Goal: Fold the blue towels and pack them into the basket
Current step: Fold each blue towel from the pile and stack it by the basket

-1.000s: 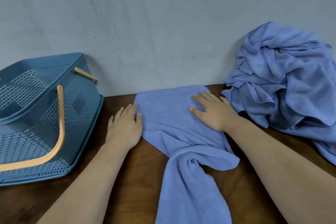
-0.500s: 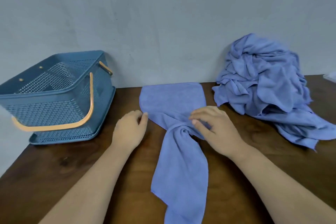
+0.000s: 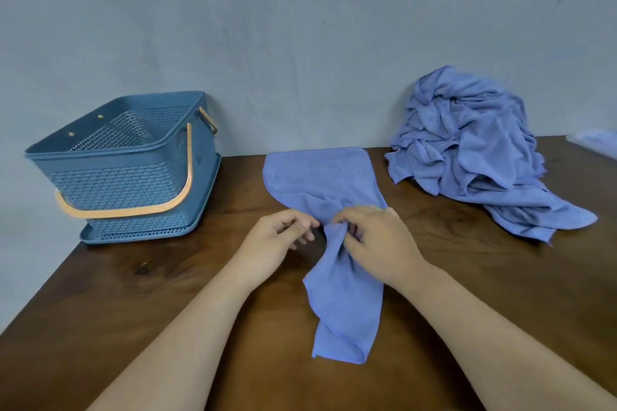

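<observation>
One blue towel [image 3: 320,177] lies on the brown table, flat at its far end and bunched in the middle, with its near end trailing toward me. My right hand [image 3: 377,240] pinches the bunched middle with curled fingers. Just left of the bunch is my left hand [image 3: 280,237], fingers curled, its fingertips at the towel's edge; whether it holds cloth is unclear. A heap of crumpled blue towels [image 3: 474,157] sits at the back right against the wall. The blue basket [image 3: 133,173] with an orange handle stands at the back left, and no towel shows inside it.
The grey wall runs along the table's [image 3: 133,310] far edge. The table's left edge slants down from below the basket. A pale object [image 3: 597,142] shows at the far right edge of the view.
Both hands slid from the towel's flat far part toward me and came together at its middle, which is now bunched. The view pulled back, so basket and heap look farther away.
</observation>
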A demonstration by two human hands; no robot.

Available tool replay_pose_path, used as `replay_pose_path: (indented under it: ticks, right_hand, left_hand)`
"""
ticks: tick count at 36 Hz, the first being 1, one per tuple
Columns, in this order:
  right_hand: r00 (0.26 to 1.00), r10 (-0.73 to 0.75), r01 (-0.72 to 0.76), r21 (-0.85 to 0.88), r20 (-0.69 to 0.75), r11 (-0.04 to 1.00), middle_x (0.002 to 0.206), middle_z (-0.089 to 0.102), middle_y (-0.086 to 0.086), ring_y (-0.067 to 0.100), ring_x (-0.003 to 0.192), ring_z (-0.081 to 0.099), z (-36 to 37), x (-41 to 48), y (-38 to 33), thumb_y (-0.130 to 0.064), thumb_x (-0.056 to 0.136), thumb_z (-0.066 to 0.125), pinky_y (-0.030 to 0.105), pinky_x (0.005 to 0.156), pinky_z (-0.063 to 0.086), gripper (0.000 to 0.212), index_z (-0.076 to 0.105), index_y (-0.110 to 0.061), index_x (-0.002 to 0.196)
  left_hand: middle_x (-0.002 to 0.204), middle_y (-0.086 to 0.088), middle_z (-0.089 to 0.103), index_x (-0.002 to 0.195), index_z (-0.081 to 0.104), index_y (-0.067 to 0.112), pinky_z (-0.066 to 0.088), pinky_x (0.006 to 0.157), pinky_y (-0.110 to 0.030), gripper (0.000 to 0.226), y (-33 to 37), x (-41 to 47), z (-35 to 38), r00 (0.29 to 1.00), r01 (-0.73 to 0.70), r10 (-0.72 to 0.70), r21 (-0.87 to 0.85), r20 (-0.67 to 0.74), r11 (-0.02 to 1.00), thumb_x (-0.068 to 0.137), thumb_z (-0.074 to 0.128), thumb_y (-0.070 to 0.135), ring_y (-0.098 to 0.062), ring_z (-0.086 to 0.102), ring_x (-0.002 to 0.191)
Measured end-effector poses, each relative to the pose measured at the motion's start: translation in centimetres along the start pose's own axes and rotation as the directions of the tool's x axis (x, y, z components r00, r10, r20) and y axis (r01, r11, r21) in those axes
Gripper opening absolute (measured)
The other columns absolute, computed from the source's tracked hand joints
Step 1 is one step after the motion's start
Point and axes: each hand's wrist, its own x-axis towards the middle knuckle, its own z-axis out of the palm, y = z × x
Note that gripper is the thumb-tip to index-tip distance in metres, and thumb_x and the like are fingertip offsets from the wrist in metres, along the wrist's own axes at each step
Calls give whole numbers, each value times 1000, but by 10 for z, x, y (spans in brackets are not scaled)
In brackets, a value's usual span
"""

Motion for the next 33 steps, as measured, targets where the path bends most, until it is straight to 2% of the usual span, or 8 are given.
replay_pose_path:
  ticks: [3, 6, 9, 12, 15, 20, 24, 33]
  right_hand:
    - [979, 195, -153, 430, -56, 890, 88, 68, -5, 24, 79, 64, -18, -14, 7, -23, 105, 61, 45, 70, 52, 11, 67, -32, 103]
    - [942, 324, -202, 617, -91, 761, 96, 72, 3, 42, 86, 66, -35, -38, 17, -4, 100, 61, 58, 74, 55, 21, 69, -22, 107]
    - [922, 388, -321, 515, -25, 795, 99, 76, -5, 29, 91, 72, -46, -65, 38, 6, 98, 57, 57, 81, 58, 39, 71, -28, 109]
    - [890, 456, -443, 271, 17, 855, 107, 72, -22, 7, 108, 67, -52, -86, 49, 10, 93, 50, 36, 95, 56, 59, 71, -44, 104]
    - [867, 490, -448, 293, -90, 845, 113, 72, -16, 10, 109, 66, -53, -93, 51, 11, 85, 45, 43, 101, 55, 59, 71, -41, 94]
    - [951, 304, -284, 212, -64, 935, 130, 57, -22, 10, 123, 55, -50, -93, 48, -34, 107, 56, 41, 105, 49, 22, 67, -44, 123]
    - [977, 134, -132, -25, 168, 991, 144, 51, -28, 4, 134, 45, -45, -93, 43, -62, 105, 52, 37, 111, 39, 40, 56, -49, 142]
    - [986, 163, -166, 101, 41, 981, 89, 64, -15, 13, 89, 57, -49, -97, 40, -22, 97, 63, 34, 82, 46, 18, 73, -37, 100]
  left_hand:
    - [98, 3, 78, 110, 75, 27, 51, 88, -30, 19, -9, 4, 1, 1000, 19, -19, 81, -8, 997, 106, 62, 15, -9, 70, 91]
    - [109, 9, 75, 115, 73, 36, 53, 103, -32, 19, -11, 3, 9, 994, -38, 19, 184, 104, 982, 102, 70, 23, -9, 69, 106]
    - [118, 23, 67, 123, 68, 45, 49, 108, -35, 26, -10, 3, 12, 982, -116, 50, 375, 181, 920, 98, 70, 40, 0, 58, 119]
    - [123, 29, 64, 125, 62, 54, 40, 116, -44, 40, -8, 0, 14, 969, -162, 35, 524, 244, 836, 88, 59, 68, 6, 47, 124]
    - [116, 32, 64, 120, 65, 53, 41, 114, -45, 41, -3, -5, 16, 961, -204, 64, 528, 270, 824, 85, 59, 74, 6, 48, 120]
    - [120, 28, 64, 124, 67, 51, 44, 111, -38, 44, 9, -14, 25, 928, -276, 97, 488, 360, 828, 85, 71, 72, 2, 49, 121]
    - [135, 31, 57, 132, 66, 50, 36, 118, -37, 50, 12, -16, 31, 907, -317, 83, 540, 412, 779, 87, 72, 70, 3, 42, 128]
    - [100, 17, 67, 94, 76, 37, 43, 89, -25, 4, 17, -15, 34, 909, -313, 130, 441, 397, 841, 92, 78, 41, -3, 54, 104]
